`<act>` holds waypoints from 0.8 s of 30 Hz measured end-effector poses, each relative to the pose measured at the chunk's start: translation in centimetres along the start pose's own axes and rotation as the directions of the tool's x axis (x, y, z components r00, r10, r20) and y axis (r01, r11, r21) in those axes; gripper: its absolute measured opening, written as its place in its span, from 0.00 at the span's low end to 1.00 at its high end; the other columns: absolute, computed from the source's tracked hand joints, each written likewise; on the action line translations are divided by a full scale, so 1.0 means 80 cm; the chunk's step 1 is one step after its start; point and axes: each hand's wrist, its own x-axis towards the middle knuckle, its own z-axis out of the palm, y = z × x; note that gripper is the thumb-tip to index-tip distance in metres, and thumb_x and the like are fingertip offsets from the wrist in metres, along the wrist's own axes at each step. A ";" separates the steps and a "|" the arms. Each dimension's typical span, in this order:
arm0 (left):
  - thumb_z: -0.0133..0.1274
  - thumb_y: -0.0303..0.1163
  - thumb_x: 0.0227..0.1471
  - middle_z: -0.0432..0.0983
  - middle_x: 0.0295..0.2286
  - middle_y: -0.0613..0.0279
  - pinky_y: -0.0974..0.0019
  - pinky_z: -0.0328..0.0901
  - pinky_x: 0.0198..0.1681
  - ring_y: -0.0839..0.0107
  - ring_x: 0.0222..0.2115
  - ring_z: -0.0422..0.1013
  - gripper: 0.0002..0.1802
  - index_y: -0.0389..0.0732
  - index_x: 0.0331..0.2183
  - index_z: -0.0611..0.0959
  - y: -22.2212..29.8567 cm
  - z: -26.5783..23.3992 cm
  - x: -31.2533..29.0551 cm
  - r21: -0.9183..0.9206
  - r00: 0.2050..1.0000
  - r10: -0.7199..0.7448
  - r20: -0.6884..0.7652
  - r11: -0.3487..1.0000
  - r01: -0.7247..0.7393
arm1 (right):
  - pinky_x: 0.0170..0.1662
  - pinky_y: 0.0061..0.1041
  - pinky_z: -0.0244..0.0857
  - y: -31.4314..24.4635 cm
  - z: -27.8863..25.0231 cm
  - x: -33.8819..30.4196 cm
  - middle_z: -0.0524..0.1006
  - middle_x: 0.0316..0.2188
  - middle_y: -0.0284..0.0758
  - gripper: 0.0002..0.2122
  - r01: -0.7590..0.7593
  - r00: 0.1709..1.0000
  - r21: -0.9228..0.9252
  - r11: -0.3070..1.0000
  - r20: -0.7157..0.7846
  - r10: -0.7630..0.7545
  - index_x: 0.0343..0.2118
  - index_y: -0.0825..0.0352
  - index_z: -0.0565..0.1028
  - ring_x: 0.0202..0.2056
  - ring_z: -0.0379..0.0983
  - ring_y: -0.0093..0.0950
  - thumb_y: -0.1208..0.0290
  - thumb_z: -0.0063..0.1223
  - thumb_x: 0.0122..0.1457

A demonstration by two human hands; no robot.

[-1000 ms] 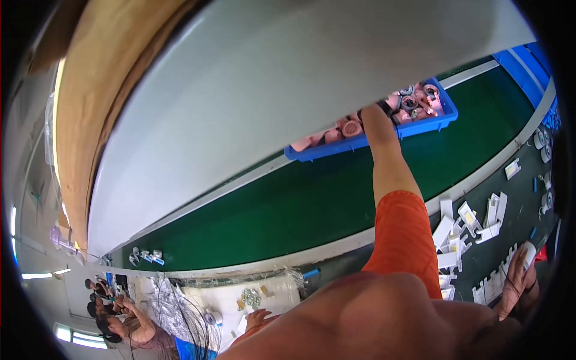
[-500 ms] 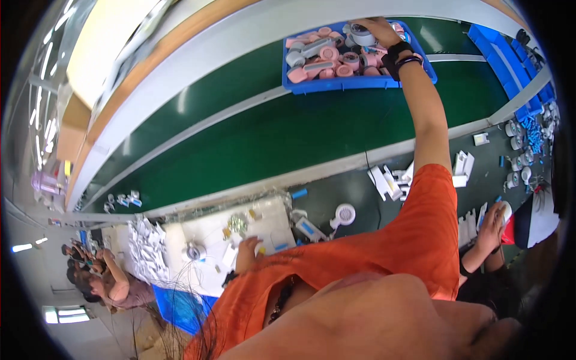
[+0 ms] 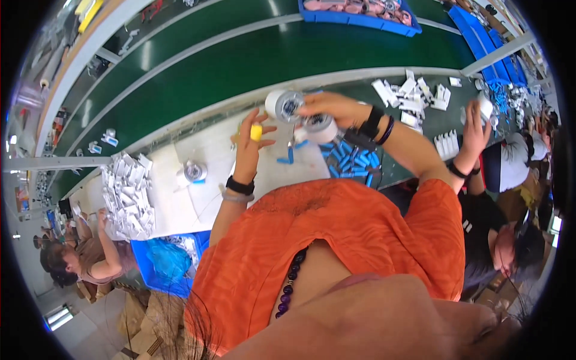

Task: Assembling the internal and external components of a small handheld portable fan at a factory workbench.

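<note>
My right hand [image 3: 336,111] is closed on two round white fan heads, held above the bench. One fan head [image 3: 281,105] sits at its fingertips, its grey inner face showing; the other fan head [image 3: 321,128] hangs under the fingers. To the left, my left hand [image 3: 247,150] is raised with its fingers spread, near the first fan head but apart from it. A small yellow piece [image 3: 256,132] shows at its fingers; whether it is worn or held is unclear. Blue cylindrical batteries [image 3: 355,161] lie in a heap below my right hand.
A blue bin [image 3: 360,20] of pink parts stands on the green belt [image 3: 240,81]. White casings [image 3: 126,195] are piled at left, others [image 3: 414,96] at right. A single fan part [image 3: 192,172] rests on the white bench cover. A co-worker's hand [image 3: 474,135] holds a white piece.
My right hand has come back from the blue bin to the near bench, bringing fan heads. My left hand has lifted off the bench with fingers spread. The view has shifted.
</note>
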 end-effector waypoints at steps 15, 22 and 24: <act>0.53 0.34 0.55 0.74 0.40 0.57 0.61 0.76 0.36 0.68 0.38 0.74 0.21 0.37 0.49 0.73 -0.041 -0.169 -0.055 -0.189 0.944 -0.329 -0.002 0.928 0.323 | 0.47 0.20 0.64 0.258 0.133 0.087 0.77 0.39 0.32 0.20 0.008 0.920 -0.431 0.902 -0.351 -0.176 0.49 0.69 0.71 0.41 0.71 0.20 0.62 0.58 0.58; 0.51 0.34 0.56 0.74 0.40 0.55 0.61 0.76 0.36 0.66 0.38 0.75 0.21 0.36 0.50 0.71 -0.057 -0.208 -0.073 -0.247 0.945 -0.327 0.000 0.916 0.317 | 0.40 0.20 0.67 0.231 0.091 0.112 0.78 0.34 0.30 0.16 -0.112 0.957 -0.748 0.655 -0.259 -0.132 0.43 0.68 0.76 0.34 0.72 0.18 0.61 0.58 0.58; 0.52 0.35 0.56 0.74 0.40 0.54 0.60 0.76 0.36 0.66 0.38 0.75 0.21 0.36 0.50 0.71 -0.060 -0.206 -0.080 -0.249 0.941 -0.340 0.006 0.910 0.330 | 0.42 0.22 0.67 0.217 0.083 0.110 0.78 0.35 0.31 0.16 -0.152 0.976 -0.812 0.564 -0.212 -0.043 0.42 0.67 0.76 0.35 0.72 0.20 0.59 0.55 0.59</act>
